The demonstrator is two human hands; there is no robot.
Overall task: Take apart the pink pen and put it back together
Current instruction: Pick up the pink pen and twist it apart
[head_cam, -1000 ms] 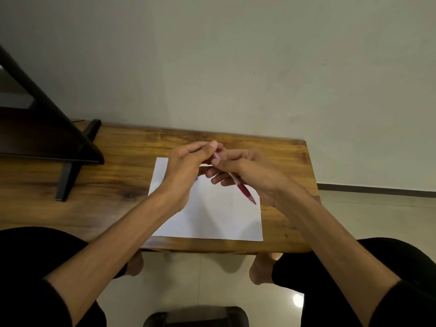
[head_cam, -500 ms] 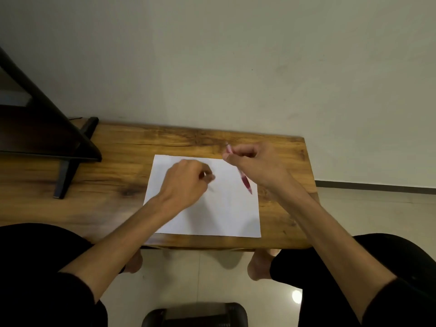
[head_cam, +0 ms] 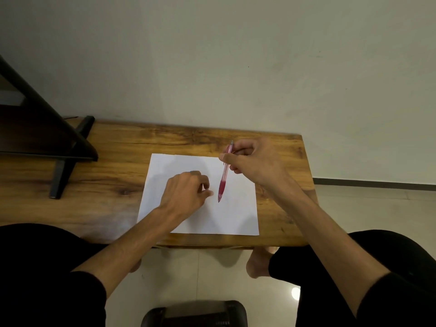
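The pink pen (head_cam: 223, 175) hangs nearly upright over the white paper sheet (head_cam: 238, 215), dark tip down and just above the sheet. My right hand (head_cam: 254, 161) pinches its upper barrel between thumb and fingers. To the left of the pen tip, my left hand (head_cam: 186, 192) rests low on the paper with its fingers curled and its thumb and forefinger pinched together. Whether they hold a small part is hidden. A small blue bit (head_cam: 194, 172) peeks out just beyond the left knuckles.
The paper lies on a wooden table (head_cam: 113, 185) against a pale wall. A black stand (head_cam: 70, 147) occupies the table's left end. The table's right edge is close to my right hand. My knees and a dark stool (head_cam: 195, 312) are below the front edge.
My hands were together at the pen's top end. They have parted: the left hand dropped down and left onto the paper, and the right swung the pen nearly upright.
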